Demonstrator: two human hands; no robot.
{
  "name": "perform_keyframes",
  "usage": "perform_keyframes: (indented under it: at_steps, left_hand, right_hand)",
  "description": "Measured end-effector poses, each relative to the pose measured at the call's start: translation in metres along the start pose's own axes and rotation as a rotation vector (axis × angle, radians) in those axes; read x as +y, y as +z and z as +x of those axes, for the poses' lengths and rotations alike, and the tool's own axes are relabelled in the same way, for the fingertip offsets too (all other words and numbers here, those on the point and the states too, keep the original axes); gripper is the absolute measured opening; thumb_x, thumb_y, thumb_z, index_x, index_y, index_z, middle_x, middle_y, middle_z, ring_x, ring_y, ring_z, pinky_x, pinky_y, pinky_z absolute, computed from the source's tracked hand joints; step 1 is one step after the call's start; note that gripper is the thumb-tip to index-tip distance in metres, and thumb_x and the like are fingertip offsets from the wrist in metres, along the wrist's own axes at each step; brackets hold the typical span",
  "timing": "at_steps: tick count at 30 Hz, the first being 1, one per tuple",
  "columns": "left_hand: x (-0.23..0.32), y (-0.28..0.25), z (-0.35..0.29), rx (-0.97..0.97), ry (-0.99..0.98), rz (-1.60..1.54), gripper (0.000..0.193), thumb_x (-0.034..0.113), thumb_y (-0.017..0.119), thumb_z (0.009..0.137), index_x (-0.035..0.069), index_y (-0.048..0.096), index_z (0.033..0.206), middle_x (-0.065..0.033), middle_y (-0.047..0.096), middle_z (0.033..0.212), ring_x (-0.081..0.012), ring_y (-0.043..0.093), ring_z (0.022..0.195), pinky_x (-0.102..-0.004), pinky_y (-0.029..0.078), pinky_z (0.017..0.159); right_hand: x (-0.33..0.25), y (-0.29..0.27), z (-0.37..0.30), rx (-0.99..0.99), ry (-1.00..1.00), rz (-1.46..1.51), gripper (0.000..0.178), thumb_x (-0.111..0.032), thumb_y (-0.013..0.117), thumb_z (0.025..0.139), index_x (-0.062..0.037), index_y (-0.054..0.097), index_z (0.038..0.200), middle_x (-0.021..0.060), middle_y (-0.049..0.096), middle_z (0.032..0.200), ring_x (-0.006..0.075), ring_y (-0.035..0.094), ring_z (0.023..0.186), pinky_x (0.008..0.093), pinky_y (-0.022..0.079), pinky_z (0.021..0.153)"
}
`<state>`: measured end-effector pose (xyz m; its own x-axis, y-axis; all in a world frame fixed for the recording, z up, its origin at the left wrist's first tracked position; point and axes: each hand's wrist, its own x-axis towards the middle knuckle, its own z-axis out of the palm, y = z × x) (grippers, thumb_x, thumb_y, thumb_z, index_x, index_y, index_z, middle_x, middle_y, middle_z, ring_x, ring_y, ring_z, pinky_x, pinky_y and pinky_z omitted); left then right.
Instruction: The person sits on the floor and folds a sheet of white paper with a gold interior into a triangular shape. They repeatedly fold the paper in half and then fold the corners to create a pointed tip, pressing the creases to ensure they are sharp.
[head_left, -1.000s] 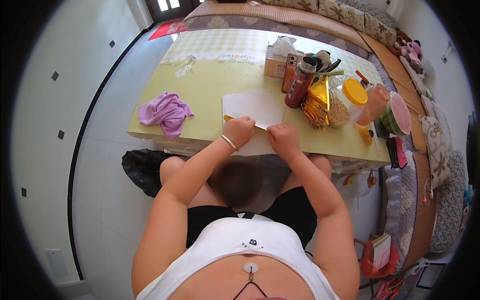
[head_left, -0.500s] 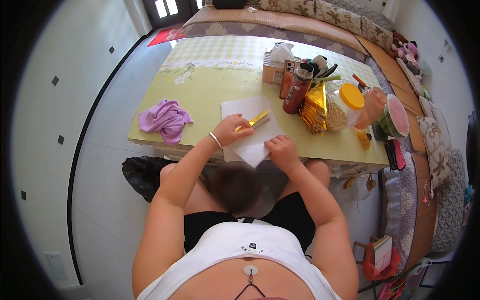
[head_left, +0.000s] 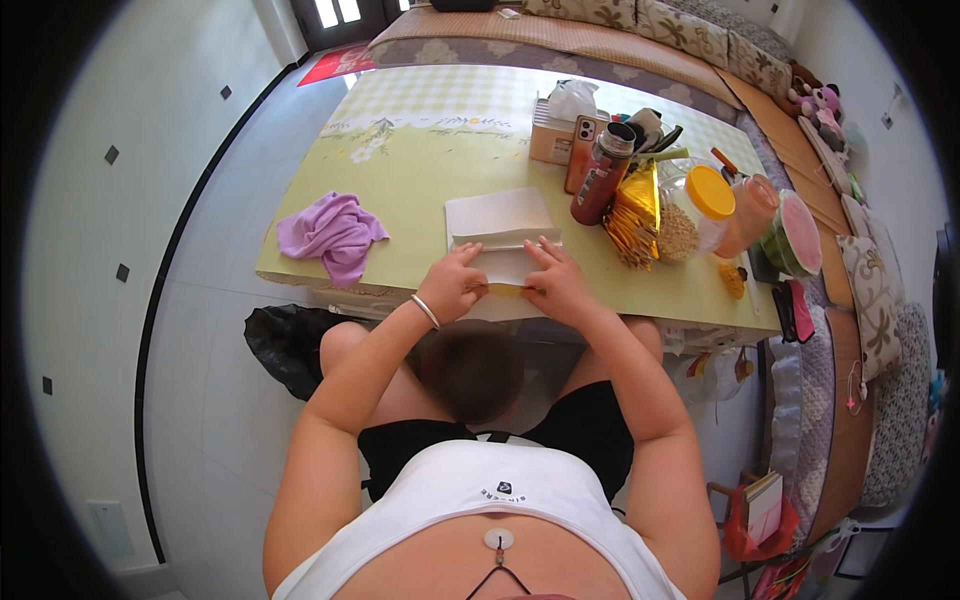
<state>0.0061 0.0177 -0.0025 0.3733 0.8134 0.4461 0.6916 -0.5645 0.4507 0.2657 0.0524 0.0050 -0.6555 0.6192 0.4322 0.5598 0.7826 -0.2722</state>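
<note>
White paper (head_left: 500,210) and one gold strip (head_left: 508,290) are the work pieces, near edge of the table (head_left: 420,185), roughly mid-width. Paper: plain, matte, creased crosswise, with a raised fold line running left to right just beyond the fingertips. Its far part lies flat on the table; its near part comes down to the table's near edge. Sheet count: can't tell one from a stack. Gold strip: narrow, yellowish, fairly straight, lying crosswise over the near part of the paper.

Hands: 2, both on the work. Left hand (head_left: 452,285): grip narrow, thumb and curled fingers closed on the strip's left end, index finger stretched out to the paper's fold. Right hand (head_left: 556,286): near mirror of that, grip narrow on the strip's right end, index on the fold too. Middle of the strip is bare between the thumbs. Bracelets: 1, silvery, left wrist (head_left: 426,312).

Counts on the table: 1 purple cloth (head_left: 330,230), crumpled, off to the left. Right side cluster: 1 tissue box (head_left: 552,140), 1 phone (head_left: 580,155) leaning upright, 1 dark red bottle (head_left: 600,182) with its top uncovered, 1 bundle of gold foil pieces (head_left: 635,210) (pieces overlap, not countable), 1 clear jar (head_left: 680,235) with a yellow lid (head_left: 711,192) and pale grains inside, 1 pinkish container (head_left: 750,215), 1 cut watermelon (head_left: 797,230).
</note>
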Motion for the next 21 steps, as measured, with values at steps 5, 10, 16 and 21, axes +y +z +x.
perform_keyframes:
  at_steps: [5, 10, 16, 21]
  left_hand:
    - [-0.018, 0.006, 0.005, -0.046, -0.27, -0.239, 0.017, 0.019, 0.076, 0.082, 0.002, 0.074, 0.087, -0.0211, 0.069, 0.11, -0.0351, 0.063, 0.104, -0.0423, 0.05, 0.091]
    - [-0.026, 0.018, 0.009, 0.161, -0.354, 0.013, 0.021, 0.023, 0.076, 0.079, 0.002, 0.075, 0.081, -0.0139, 0.067, 0.085, -0.0324, 0.062, 0.089, -0.0424, 0.049, 0.084]
    - [-0.023, 0.031, 0.017, 0.181, -0.45, 0.206, 0.018, 0.021, 0.076, 0.078, 0.005, 0.072, 0.071, -0.012, 0.063, 0.083, -0.0322, 0.059, 0.09, -0.044, 0.048, 0.085]
    - [-0.008, 0.025, 0.019, 0.288, -0.414, 0.329, 0.024, 0.021, 0.075, 0.079, 0.002, 0.069, 0.094, -0.0158, 0.063, 0.101, -0.0343, 0.058, 0.101, -0.0472, 0.046, 0.093]
  right_hand:
    - [0.022, 0.013, 0.004, -0.018, 0.363, 0.507, 0.022, -0.023, 0.074, 0.087, -0.0024, 0.07, 0.08, 0.0179, 0.068, 0.111, 0.0341, 0.064, 0.1, 0.0415, 0.05, 0.085]
    - [0.026, 0.024, 0.011, 0.22, 0.52, 0.411, 0.026, -0.023, 0.077, 0.082, -0.0007, 0.067, 0.073, 0.0132, 0.063, 0.08, 0.0313, 0.061, 0.074, 0.0418, 0.048, 0.066]
    - [0.024, 0.044, 0.023, 0.343, 0.597, 0.126, 0.022, -0.026, 0.081, 0.075, -0.008, 0.069, 0.069, 0.0105, 0.062, 0.083, 0.0323, 0.062, 0.081, 0.0441, 0.05, 0.073]
    - [0.021, 0.048, 0.028, 0.352, 0.585, -0.014, 0.022, -0.027, 0.082, 0.073, -0.0102, 0.068, 0.07, 0.0094, 0.061, 0.085, 0.0318, 0.061, 0.086, 0.0448, 0.05, 0.075]
